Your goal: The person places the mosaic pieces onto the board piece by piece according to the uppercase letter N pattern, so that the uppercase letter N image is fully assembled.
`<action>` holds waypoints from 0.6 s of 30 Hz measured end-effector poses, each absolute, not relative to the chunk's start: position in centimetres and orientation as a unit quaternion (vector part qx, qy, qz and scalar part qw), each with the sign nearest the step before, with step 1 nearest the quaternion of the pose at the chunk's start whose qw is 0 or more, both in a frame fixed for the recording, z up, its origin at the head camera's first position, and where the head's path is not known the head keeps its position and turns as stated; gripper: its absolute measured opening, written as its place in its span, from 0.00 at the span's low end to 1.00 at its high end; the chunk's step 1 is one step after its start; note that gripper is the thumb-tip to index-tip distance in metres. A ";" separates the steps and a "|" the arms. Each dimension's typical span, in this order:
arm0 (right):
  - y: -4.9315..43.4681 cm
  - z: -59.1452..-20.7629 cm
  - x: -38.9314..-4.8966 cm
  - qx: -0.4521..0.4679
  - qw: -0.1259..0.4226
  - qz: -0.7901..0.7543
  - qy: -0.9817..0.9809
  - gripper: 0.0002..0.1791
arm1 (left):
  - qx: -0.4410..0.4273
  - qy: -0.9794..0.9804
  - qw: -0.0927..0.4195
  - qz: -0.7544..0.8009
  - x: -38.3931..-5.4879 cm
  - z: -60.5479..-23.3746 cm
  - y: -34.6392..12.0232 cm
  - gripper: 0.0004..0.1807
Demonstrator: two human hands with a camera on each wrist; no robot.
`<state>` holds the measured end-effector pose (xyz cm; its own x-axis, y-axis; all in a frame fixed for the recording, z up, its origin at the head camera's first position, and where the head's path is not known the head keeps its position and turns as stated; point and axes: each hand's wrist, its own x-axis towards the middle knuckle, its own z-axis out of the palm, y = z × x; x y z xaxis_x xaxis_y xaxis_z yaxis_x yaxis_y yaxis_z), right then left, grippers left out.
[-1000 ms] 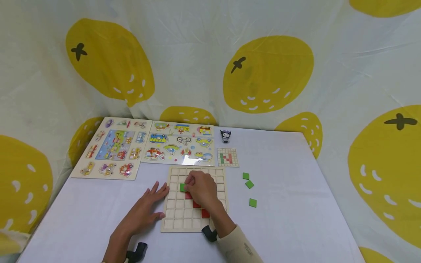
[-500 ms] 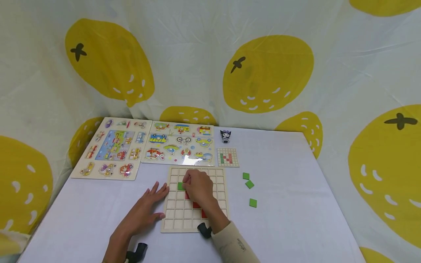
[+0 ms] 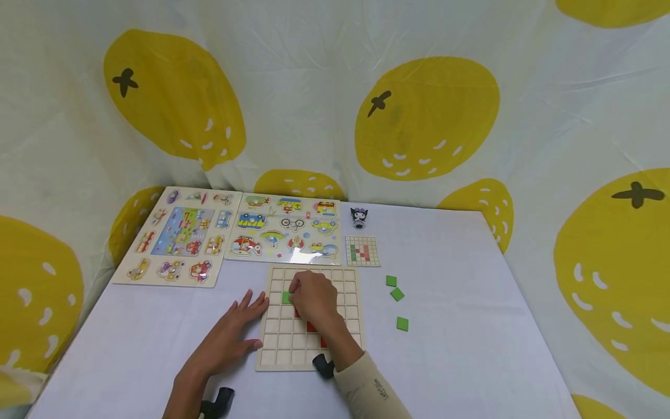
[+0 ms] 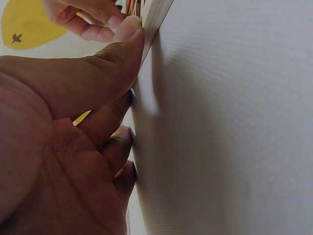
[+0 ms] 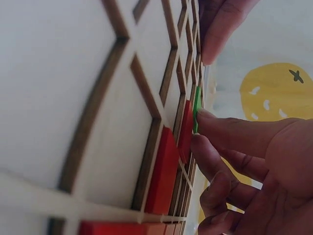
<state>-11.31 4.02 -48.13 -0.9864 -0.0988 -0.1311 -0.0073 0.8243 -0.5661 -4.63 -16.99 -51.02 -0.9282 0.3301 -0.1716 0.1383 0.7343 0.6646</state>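
A wooden grid board [image 3: 293, 356] lies on the white table, with red square tiles [image 3: 312, 326] in a diagonal run of its cells. My right hand [image 3: 316, 298] is over the board and pinches a green square tile [image 3: 287, 297] by its right edge, at a cell in the left part. Thumb and forefinger meet that green tile [image 5: 197, 105] in the right wrist view, just beyond a red tile [image 5: 164, 169]. My left hand [image 3: 230, 336] rests flat at the board's left edge, fingers spread. Its thumb [image 4: 129, 44] touches the board's side in the left wrist view.
Three loose green tiles [image 3: 397, 294] lie right of the board. Behind it are a small pattern card [image 3: 362, 251], a little figurine [image 3: 359, 217] and two picture puzzle boards [image 3: 209, 276]. A fruit-print curtain [image 3: 303, 87] hangs behind the table.
My right hand has shifted slightly left with the green tile, which now sits squarer to its cell. Between the last two frames the motion is small. The left hand stays in place.
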 end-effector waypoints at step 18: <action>8.1 -46.6 -10.7 0.009 0.057 -0.378 0.924 0.08 | 0.131 0.922 0.137 0.339 -4.5 -50.8 -16.8 0.53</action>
